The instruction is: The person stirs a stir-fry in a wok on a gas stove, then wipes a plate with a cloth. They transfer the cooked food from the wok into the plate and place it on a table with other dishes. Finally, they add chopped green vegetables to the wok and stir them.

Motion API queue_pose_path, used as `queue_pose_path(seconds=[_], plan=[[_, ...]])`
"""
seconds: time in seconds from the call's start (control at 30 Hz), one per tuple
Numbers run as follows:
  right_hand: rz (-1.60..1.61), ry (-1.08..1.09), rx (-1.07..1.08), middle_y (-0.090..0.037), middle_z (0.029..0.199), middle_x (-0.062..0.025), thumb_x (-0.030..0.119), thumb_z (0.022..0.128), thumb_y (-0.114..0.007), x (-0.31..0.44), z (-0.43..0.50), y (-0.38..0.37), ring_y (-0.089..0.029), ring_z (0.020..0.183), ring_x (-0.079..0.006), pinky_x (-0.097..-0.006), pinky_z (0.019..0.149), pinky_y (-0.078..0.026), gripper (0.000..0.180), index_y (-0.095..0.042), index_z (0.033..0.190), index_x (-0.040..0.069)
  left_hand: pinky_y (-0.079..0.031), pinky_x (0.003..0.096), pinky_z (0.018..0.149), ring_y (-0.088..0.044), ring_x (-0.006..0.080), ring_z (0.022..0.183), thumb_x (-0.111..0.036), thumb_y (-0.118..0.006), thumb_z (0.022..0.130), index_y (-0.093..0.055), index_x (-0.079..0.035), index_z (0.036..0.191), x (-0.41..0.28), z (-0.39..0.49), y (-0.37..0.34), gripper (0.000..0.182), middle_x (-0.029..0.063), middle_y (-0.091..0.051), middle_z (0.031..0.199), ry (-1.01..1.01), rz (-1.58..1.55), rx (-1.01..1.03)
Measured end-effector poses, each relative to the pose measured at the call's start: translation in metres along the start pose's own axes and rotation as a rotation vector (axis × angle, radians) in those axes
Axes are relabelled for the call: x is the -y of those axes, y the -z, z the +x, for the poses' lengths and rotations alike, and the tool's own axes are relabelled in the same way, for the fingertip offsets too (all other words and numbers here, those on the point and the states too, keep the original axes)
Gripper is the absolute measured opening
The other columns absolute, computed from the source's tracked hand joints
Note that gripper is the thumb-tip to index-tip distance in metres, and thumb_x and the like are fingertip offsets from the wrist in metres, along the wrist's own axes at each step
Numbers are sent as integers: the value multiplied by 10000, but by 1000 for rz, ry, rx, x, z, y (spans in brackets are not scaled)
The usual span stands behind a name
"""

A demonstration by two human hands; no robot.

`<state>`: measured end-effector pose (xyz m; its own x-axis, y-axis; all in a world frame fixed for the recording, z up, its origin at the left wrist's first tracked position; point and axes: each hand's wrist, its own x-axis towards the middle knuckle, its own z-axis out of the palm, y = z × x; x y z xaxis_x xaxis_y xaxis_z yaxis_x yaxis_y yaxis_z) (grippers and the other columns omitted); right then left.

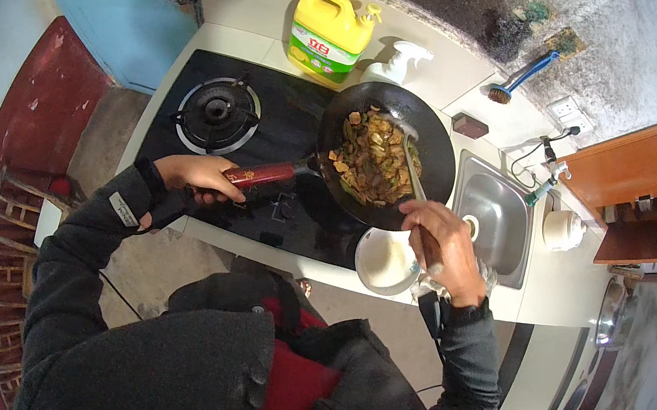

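My left hand [202, 179] grips the red handle [260, 175] of a dark wok [435, 151] on the right side of the black glass gas cooktop [293, 101]. Stir-fried food [367, 166], brown pieces with some green, fills the middle of the wok. In my right hand [442, 244] is the wooden handle of a metal cooking spatula [413, 167]. Its head rests among the food near the wok's far side. Just below the wok, close to my right hand, stands a white bowl [386, 263] with something pale in it; the hand and wok cover part of its rim.
Left of the wok is a bare burner [219, 108]. Behind stand a yellow detergent jug [329, 36] and a white spray bottle [398, 63]. A steel sink [493, 232] with a tap [545, 188] lies to the right, beside a lidded white pot [562, 230]. A blue-handled brush [526, 75] hangs on the wall.
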<state>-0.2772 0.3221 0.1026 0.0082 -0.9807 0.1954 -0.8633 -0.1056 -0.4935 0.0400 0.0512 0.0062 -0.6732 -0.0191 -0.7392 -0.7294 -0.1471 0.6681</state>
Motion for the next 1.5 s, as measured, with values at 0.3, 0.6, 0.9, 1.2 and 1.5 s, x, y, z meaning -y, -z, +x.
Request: queue_pose_path(seconds=[0.3, 0.6, 0.9, 1.2, 1.5], plan=[[3, 10, 52, -708, 1001, -91, -51, 706, -676, 16, -12, 7, -679, 837, -296, -388, 737, -554, 134, -619, 805, 21, -443, 233, 520, -558, 78, 648, -383, -685, 919, -512, -46, 1194, -8, -12, 7, 468, -4, -552, 857, -92, 204, -103], [-51, 110, 158, -703, 1045, -71, 14, 717, -687, 22, -22, -24, -663, 874, -282, -380, 756, -552, 124, -612, 808, 54, -433, 268, 476, -524, 92, 556, -304, -692, 914, -431, -31, 1296, -2, -2, 15, 538, -9, -523, 737, -128, 296, -57], [53, -71, 67, -697, 1047, -95, -3, 731, -665, 36, -21, 10, -668, 908, -304, -399, 762, -542, 117, -616, 830, 34, -405, 261, 451, -506, 84, 520, -267, -717, 896, -464, -50, 1180, -2, -1, 12, 437, -23, -504, 671, -93, 267, -105], [-3, 17, 122, -706, 1016, -100, 29, 711, -685, 38, -22, -2, -679, 890, -302, -384, 781, -559, 207, -668, 917, 27, -396, 264, 443, -503, 80, 512, -255, -735, 876, -485, -57, 1145, -3, -2, 12, 417, -23, -509, 673, -111, 255, -116], [375, -388, -203, -669, 890, -54, -18, 907, -578, 39, -14, 33, -608, 733, -113, -273, 660, -503, 149, -682, 1013, -5, -405, 257, 458, -505, 80, 516, -259, -737, 874, -494, -58, 1156, -4, -3, 9, 423, -23, -510, 682, -108, 290, -147]])
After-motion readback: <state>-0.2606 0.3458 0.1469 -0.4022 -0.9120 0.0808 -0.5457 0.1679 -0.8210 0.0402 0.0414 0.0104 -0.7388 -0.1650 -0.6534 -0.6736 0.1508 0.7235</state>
